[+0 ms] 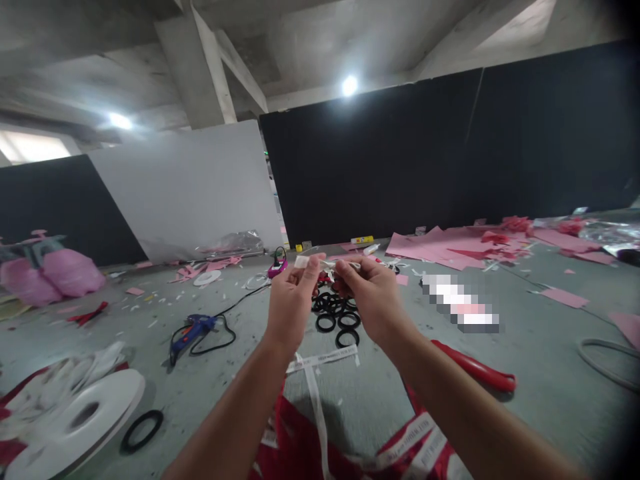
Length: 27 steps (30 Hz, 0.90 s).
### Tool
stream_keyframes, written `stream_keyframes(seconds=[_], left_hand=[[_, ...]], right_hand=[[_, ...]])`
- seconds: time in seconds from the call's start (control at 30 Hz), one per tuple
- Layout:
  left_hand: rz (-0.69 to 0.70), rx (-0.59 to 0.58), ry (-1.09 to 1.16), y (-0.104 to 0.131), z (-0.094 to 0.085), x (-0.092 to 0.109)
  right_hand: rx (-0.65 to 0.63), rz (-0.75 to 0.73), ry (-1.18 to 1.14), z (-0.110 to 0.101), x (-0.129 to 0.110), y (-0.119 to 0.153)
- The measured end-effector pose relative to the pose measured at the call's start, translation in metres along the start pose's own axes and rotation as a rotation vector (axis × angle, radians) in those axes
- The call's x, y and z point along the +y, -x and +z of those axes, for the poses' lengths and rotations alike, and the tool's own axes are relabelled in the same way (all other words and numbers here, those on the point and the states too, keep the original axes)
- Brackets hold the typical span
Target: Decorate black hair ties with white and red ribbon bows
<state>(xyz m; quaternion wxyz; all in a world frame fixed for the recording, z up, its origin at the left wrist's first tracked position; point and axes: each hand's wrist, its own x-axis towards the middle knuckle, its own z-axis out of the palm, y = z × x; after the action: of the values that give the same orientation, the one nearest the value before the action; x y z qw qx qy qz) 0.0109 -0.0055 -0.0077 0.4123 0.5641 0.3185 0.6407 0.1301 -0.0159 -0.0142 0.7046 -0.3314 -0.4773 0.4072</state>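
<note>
Above the middle of the table, my left hand (295, 290) and my right hand (373, 287) face each other with thumbs and fingertips pinched. Between them runs a thin white ribbon (301, 262), its short end poking out past my left fingers; what it forms there is too small to make out. Just below and behind my hands lie several black rings (349, 320), some heaped together. Nearer to me, a white printed ribbon (330, 359) stretches across the table, and one strip hangs down over the red fabric (295, 433) at the near edge.
To the left lie a blue glue gun (195, 328) with its cord, red scissors (89, 315), a white spool (115, 407) and a single black ring (143, 431). A red-handled tool (475, 367) is at right. Pink paper (435, 245) spreads along the back, before black panels (380, 160).
</note>
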Motion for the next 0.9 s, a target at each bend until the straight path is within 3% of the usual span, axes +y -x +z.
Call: stream_keyframes(seconds=[0.1,0.2,0.43,0.57,0.67,0.77,0.9], left_hand=[[-0.009,-0.154,-0.135,-0.004,-0.008,0.005],[-0.033,-0.144,-0.238,-0.006,-0.01,0.005],[-0.151,-0.031,0.374,-0.003,0.005,0.005],[-0.22,0.094,0.513,-0.004,0.006,0.009],[-0.252,0.116,0.523,-0.004,0.004,0.01],[-0.238,0.019,0.455,-0.003,0.003,0.009],[-0.231,-0.26,0.221,-0.001,0.0,0.01]], right_hand=[[-0.065,-0.068,0.129,-0.005,-0.002,-0.004],[-0.128,-0.065,0.085,-0.004,-0.004,-0.004],[-0.151,-0.072,-0.006,0.003,-0.007,0.003],[-0.163,-0.101,-0.026,0.006,-0.006,0.007],[-0.169,-0.096,-0.033,0.005,-0.008,0.007],[-0.174,-0.054,-0.007,0.002,-0.011,0.005],[-0.248,-0.018,0.167,-0.006,-0.011,-0.002]])
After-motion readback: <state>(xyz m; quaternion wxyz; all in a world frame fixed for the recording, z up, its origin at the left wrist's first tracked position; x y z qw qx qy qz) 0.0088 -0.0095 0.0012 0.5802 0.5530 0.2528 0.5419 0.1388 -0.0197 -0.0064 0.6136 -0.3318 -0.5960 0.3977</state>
